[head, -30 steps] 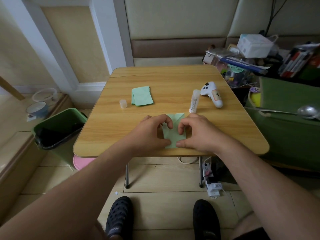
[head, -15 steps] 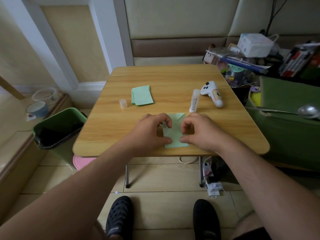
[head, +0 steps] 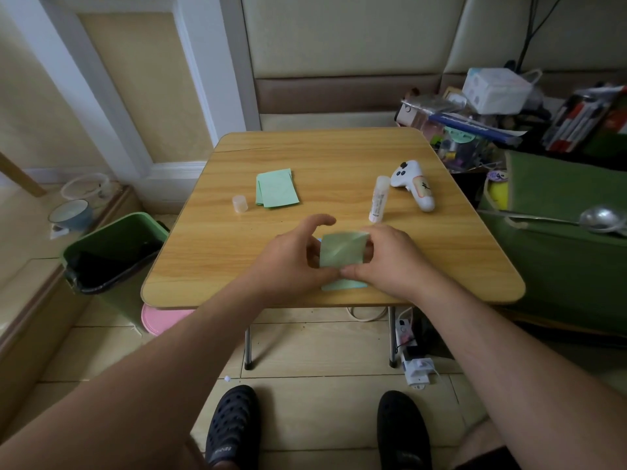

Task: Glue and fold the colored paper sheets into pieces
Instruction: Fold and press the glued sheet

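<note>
A light green folded paper piece (head: pixel 342 250) is raised off the wooden table (head: pixel 332 157), tilted up toward me. My left hand (head: pixel 291 256) pinches its lower left edge, index finger curled above. My right hand (head: pixel 390 259) pinches its right side and lower corner. A strip of green paper (head: pixel 344 285) shows on the table below the hands. A small stack of green sheets (head: pixel 276 188) lies at the table's middle left. An uncapped glue stick (head: pixel 378 198) lies right of centre, its cap (head: pixel 239 203) left of the stack.
A white handheld device (head: pixel 415 184) lies beside the glue stick. A green waste bin (head: pixel 108 252) stands left of the table, a pink stool (head: pixel 163 317) under its corner. Cluttered boxes and a green bag (head: pixel 559 215) with a ladle sit on the right.
The paper lay flat on the table under both hands; now both hands have lifted it and tilted it upright toward me.
</note>
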Available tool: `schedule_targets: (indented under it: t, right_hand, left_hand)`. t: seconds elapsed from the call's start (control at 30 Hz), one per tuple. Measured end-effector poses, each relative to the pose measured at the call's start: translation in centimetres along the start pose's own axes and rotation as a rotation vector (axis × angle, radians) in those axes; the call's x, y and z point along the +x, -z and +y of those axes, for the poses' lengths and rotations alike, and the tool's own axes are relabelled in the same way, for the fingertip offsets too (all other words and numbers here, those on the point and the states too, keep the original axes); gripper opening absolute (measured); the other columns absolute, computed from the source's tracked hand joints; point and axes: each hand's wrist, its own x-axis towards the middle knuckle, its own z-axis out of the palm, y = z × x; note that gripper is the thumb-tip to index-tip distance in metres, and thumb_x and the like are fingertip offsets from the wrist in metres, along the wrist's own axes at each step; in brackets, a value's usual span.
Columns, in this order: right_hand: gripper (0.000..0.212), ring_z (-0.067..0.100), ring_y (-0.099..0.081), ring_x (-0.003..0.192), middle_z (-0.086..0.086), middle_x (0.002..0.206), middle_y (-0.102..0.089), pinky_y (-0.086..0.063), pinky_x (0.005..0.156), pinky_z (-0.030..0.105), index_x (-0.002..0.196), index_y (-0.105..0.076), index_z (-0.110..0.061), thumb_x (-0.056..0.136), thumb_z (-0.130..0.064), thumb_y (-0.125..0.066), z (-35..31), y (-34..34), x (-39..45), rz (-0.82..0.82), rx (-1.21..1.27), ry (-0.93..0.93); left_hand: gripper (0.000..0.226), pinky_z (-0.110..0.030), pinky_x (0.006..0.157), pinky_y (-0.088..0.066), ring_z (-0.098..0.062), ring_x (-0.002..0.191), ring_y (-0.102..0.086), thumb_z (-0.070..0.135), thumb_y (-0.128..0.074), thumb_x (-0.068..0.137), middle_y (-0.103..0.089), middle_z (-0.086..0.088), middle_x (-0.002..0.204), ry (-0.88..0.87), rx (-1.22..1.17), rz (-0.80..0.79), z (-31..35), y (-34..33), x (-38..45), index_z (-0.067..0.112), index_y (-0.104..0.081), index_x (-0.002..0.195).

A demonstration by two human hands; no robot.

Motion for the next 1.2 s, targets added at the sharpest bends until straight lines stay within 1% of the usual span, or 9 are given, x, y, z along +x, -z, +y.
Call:
schedule_targets:
  t: [0.1, 0.17, 0.3, 0.4, 0.5, 0.67, 0.87, 1.07, 1.2]
  right_hand:
    - [0.027, 0.014, -0.062, 0.089, -0.007, 0.092, -0.062, -0.053, 0.078, 0.037, 0.087, -0.071, -0.028, 0.074, -0.042, -0.091, -0.1, 0.0, 0.1, -0.009, -0.061, 0.000]
    - [0.028, 0.012, -0.059, 0.078, -0.008, 0.084, -0.061, -0.050, 0.069, 0.034, 0.074, -0.067, -0.026, 0.075, -0.039, -0.091, 0.1, 0.4, 0.1, -0.005, -0.098, -0.022]
    - [0.019, 0.006, -0.062, 0.077, -0.010, 0.082, -0.069, -0.051, 0.067, 0.028, 0.082, -0.074, -0.024, 0.077, -0.032, -0.091, 0.4, 1.1, -0.1, -0.024, -0.060, -0.063]
    - [0.020, 0.009, -0.063, 0.086, -0.011, 0.090, -0.067, -0.054, 0.075, 0.030, 0.092, -0.076, -0.028, 0.078, -0.032, -0.090, 0.2, 0.9, -0.1, -0.027, -0.026, -0.034]
    - [0.027, 0.013, -0.062, 0.090, -0.008, 0.096, -0.063, -0.054, 0.081, 0.034, 0.095, -0.076, -0.025, 0.076, -0.037, -0.091, -0.1, 0.1, 0.1, 0.007, -0.016, 0.006]
    - [0.025, 0.014, -0.059, 0.090, -0.009, 0.092, -0.060, -0.051, 0.078, 0.035, 0.084, -0.071, -0.026, 0.076, -0.041, -0.090, 0.4, -0.5, 0.6, -0.002, -0.058, 0.017]
    - [0.018, 0.008, -0.064, 0.088, -0.013, 0.093, -0.069, -0.058, 0.084, 0.040, 0.092, -0.078, -0.031, 0.078, -0.028, -0.089, 0.7, 0.4, 0.6, -0.033, -0.034, -0.017]
    - [0.014, 0.008, -0.064, 0.081, -0.011, 0.085, -0.068, -0.053, 0.070, 0.029, 0.082, -0.073, -0.032, 0.080, -0.035, -0.087, 0.7, 0.0, 0.7, -0.014, -0.010, -0.026]
    - [0.020, 0.012, -0.063, 0.083, -0.008, 0.089, -0.066, -0.057, 0.075, 0.039, 0.088, -0.075, -0.028, 0.080, -0.043, -0.085, 0.5, -0.8, 0.9, 0.015, -0.046, -0.001]
  left_hand:
    - [0.052, -0.037, 0.087, -0.055, -0.007, 0.094, -0.064, 0.039, -0.085, 0.076, -0.069, 0.015, 0.094, -0.007, 0.052, 0.040, -0.2, -0.4, 0.3, 0.039, -0.062, 0.123]
    - [0.040, -0.037, 0.086, -0.054, -0.009, 0.091, -0.062, 0.035, -0.085, 0.078, -0.066, 0.018, 0.087, 0.015, 0.109, 0.035, -0.4, 0.0, 0.4, 0.039, -0.068, 0.113]
    - [0.026, -0.037, 0.082, -0.056, -0.009, 0.087, -0.065, 0.040, -0.083, 0.079, -0.071, 0.015, 0.087, 0.033, 0.146, 0.010, -1.0, 0.8, 0.5, 0.033, -0.075, 0.103]
    - [0.024, -0.033, 0.082, -0.054, -0.006, 0.085, -0.061, 0.038, -0.082, 0.081, -0.066, 0.018, 0.083, 0.027, 0.154, 0.033, -0.7, 0.6, 0.4, 0.032, -0.077, 0.104]
    - [0.021, -0.035, 0.085, -0.051, -0.014, 0.088, -0.059, 0.039, -0.079, 0.082, -0.062, 0.020, 0.076, -0.001, 0.156, 0.068, -0.4, -0.1, 0.3, 0.033, -0.077, 0.103]
    - [0.021, -0.041, 0.089, -0.048, -0.019, 0.092, -0.055, 0.044, -0.079, 0.085, -0.053, 0.024, 0.075, -0.007, 0.181, 0.060, -0.4, -0.3, 0.6, 0.034, -0.076, 0.104]
    - [0.030, -0.038, 0.091, -0.045, -0.016, 0.099, -0.051, 0.047, -0.080, 0.084, -0.051, 0.027, 0.079, 0.010, 0.234, 0.062, -1.1, 0.6, 0.9, 0.034, -0.077, 0.110]
    - [0.027, -0.042, 0.094, -0.045, -0.017, 0.103, -0.051, 0.051, -0.078, 0.082, -0.066, 0.020, 0.083, -0.006, 0.237, 0.098, -1.6, 0.0, 1.1, 0.036, -0.077, 0.104]
    - [0.026, -0.041, 0.090, -0.042, -0.019, 0.103, -0.051, 0.058, -0.074, 0.081, -0.066, 0.018, 0.083, -0.013, 0.253, 0.152, -1.5, -0.9, 1.3, 0.037, -0.074, 0.097]
